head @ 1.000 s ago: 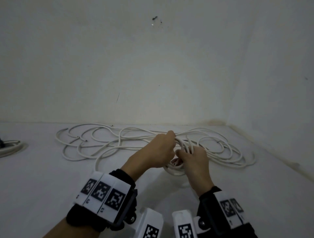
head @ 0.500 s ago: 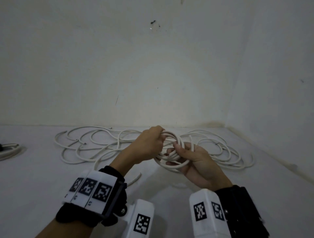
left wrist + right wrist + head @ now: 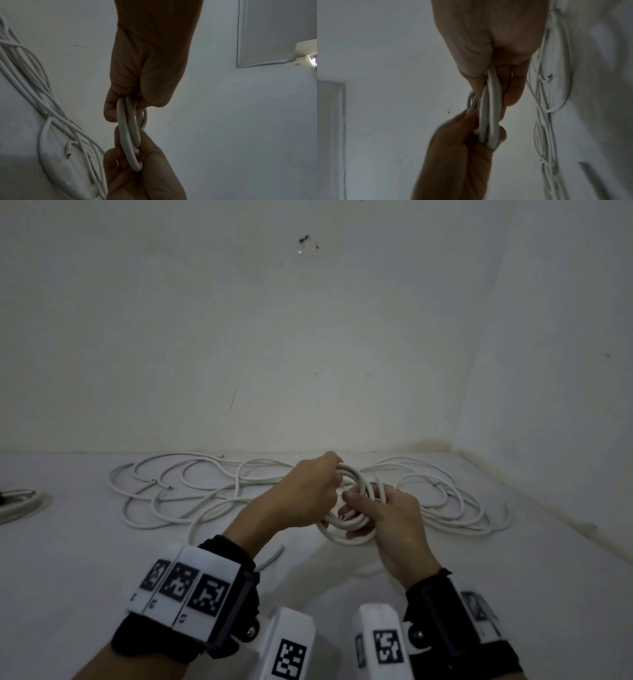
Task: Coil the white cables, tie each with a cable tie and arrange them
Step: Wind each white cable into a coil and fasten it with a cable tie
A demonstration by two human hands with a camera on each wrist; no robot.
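A bare room corner, likely a home or unfinished interior: plain white walls point(image 3: 308, 337) meet at far right, scuffed and marked, over a white floor point(image 3: 85, 559) strewn with loose white cables point(image 3: 191, 491).

Both forearms are stretched forward and drawn together in front of the body, each wrist wrapped in a black band fitted with white marker blocks. The left hand point(image 3: 305, 491) is turned knuckles up, its fingers curled down and its thumb closed against them in a tight grip. The right hand point(image 3: 394, 518) is held just beside it, almost touching, with the thumb laid across the top and the fingers point(image 3: 111, 155) curled underneath.
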